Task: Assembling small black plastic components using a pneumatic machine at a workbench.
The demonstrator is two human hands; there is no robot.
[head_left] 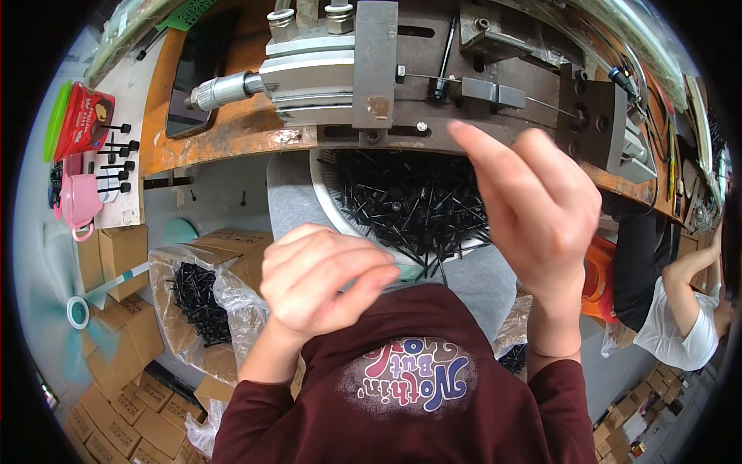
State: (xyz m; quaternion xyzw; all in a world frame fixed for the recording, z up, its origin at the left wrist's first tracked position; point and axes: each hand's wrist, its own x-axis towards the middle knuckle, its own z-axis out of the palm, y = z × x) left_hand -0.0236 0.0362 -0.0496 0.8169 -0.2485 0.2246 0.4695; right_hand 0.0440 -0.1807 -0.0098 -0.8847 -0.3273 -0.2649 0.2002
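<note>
My left hand [325, 282] is closed over the near left rim of a white basin [318, 176] in my lap; its curled fingers hide whatever is inside. The basin holds a heap of thin black headed pins [410, 197]. My right hand [541, 209] is raised over the basin's right side, fingers bent and index fingertip near the front edge of a metal bench fixture [506, 127]. What it pinches, if anything, is hidden. On the fixture, a thin rod passes through a small metal block [493, 94]. A single black pin [440, 85] lies beside it.
A micrometer knob [224, 91] and dark phone [193, 73] are at left. Beyond them are a pink cup [81, 199] and several black pins. A plastic-lined box [174, 325] of pins and a fan [77, 313] stand below. Another person [680, 317] sits at right.
</note>
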